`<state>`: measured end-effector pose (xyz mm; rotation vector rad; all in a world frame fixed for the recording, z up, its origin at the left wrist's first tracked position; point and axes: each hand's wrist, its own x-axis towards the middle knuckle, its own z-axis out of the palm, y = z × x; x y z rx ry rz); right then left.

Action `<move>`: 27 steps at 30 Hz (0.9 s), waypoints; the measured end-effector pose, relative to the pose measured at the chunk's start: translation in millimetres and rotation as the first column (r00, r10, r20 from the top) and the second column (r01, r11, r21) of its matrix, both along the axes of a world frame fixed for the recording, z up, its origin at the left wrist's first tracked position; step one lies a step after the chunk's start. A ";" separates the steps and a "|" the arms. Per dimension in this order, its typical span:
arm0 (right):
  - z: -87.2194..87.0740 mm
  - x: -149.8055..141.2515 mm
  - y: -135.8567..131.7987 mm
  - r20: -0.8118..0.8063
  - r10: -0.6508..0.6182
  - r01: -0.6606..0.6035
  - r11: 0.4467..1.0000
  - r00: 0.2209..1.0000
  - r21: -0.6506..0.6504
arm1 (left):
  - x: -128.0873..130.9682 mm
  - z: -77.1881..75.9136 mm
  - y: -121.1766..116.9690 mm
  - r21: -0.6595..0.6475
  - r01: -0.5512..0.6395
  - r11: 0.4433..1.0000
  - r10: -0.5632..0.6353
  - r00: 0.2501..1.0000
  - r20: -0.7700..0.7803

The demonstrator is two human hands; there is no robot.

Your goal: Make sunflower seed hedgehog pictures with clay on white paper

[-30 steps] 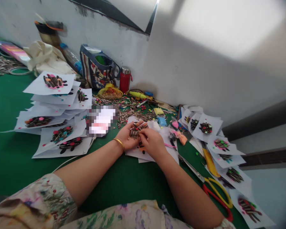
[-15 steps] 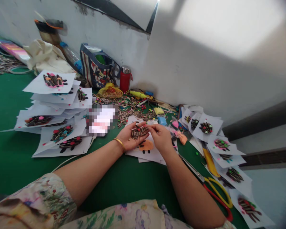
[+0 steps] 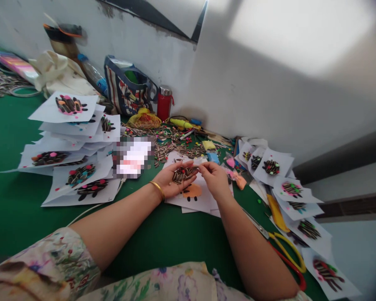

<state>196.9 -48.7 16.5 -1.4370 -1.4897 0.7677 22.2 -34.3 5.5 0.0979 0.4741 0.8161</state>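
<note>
Holding a little heap of striped seeds (image 3: 184, 174) in the left hand (image 3: 171, 180), palm up and spread open. Pinching thumb and finger shut on the right hand (image 3: 213, 180), just beside the heap; cannot tell whether gripping a seed. Below, on the green worktop (image 3: 163, 238), white paper (image 3: 207, 203) with an orange patch (image 3: 192, 190) and dark bits. To the left, a pile of seed pictures (image 3: 69, 138); to the right, more pictures (image 3: 297, 211) and big scissors (image 3: 265, 233). Behind, loose seeds (image 3: 167, 150) and a red bottle (image 3: 164, 105).
</note>
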 end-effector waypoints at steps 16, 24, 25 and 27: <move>7.5 -23.6 -4.2 -0.049 0.080 -0.079 0.997 0.996 0.011 | 2.0 5.8 -4.5 0.036 -0.080 0.996 0.082 0.995 -0.058; 2.9 -19.2 -4.5 -0.322 0.103 -0.115 0.993 0.941 -0.017 | -1.8 5.1 1.6 -0.040 -0.156 0.987 0.155 0.987 -0.037; 2.1 -17.6 -5.2 -0.349 0.094 -0.111 0.993 0.932 -0.028 | -2.1 5.7 2.3 -0.047 -0.168 0.985 0.166 0.985 -0.044; 1.0 -12.4 -7.8 -0.355 0.071 -0.084 0.996 0.932 -0.022 | -2.4 6.0 3.3 -0.051 -0.196 0.979 0.193 0.979 -0.059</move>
